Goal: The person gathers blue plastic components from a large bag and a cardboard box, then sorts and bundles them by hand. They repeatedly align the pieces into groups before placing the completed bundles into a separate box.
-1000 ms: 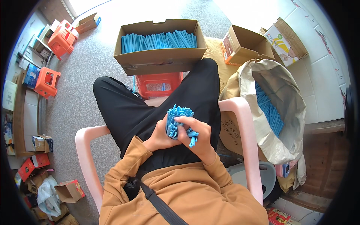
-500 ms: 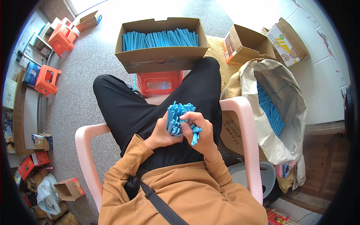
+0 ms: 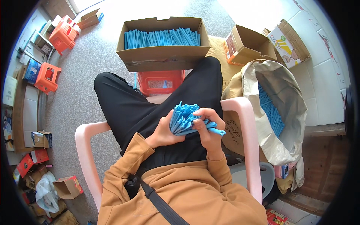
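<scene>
A thick bundle of thin blue plastic sticks stands tilted over my lap, its uneven ends facing up. My left hand is wrapped round the bundle from the left. On the right side, my right hand pinches a few blue sticks that lie crosswise and point out to the right, with its fingers against the bundle. Their inner ends are partly hidden among the others. Ahead of my knees, an open cardboard box holds a dense row of upright blue sticks.
The box rests on a red stool. To my right stands an open sack with more blue sticks inside, behind it an open carton. Pink chair arms flank me. Red stools and small boxes line the left.
My right hand has shifted a little to the right, and the sticks it pinches now stick out farther to the right. The bundle leans more and its top ends have spread.
</scene>
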{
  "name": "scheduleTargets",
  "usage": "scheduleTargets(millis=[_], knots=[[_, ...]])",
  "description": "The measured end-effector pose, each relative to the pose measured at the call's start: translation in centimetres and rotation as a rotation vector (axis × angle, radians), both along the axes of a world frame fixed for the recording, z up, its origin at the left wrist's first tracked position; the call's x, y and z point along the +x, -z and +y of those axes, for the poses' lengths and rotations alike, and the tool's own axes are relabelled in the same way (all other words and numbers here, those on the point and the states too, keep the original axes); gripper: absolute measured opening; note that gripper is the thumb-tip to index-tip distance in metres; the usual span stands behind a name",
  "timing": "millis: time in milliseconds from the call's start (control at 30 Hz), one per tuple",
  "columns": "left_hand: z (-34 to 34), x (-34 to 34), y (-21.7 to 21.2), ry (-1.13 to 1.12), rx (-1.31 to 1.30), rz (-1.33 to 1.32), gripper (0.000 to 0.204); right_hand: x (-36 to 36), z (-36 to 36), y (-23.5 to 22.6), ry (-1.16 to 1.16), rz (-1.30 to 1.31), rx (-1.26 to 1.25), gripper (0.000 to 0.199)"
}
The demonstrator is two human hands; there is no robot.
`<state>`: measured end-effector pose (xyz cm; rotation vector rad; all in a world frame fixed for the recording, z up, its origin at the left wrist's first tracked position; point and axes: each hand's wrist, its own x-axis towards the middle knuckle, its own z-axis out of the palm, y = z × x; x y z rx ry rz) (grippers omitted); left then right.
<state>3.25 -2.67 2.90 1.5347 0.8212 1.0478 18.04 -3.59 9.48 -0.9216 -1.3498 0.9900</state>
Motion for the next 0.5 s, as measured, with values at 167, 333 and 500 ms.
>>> scheduleTargets(millis=[167, 333, 500], knots=[[0.1, -0.3, 0.0, 0.017, -0.010, -0.002, 0.056, 0.2, 0.9, -0.6, -0.100, 0.014, -0.080, 0.013], [0.0, -0.4, 0.2, 0.034, -0.124, -0.059, 0.057, 0.1, 1.8, -0.8, -0.140, -0.140, -0.047, 0.015], [-0.1, -0.7, 0.0, 0.034, -0.175, -0.038, 0.055, 0.1, 2.8, -2.6, -0.210, -0.367, -0.002, 0.020]])
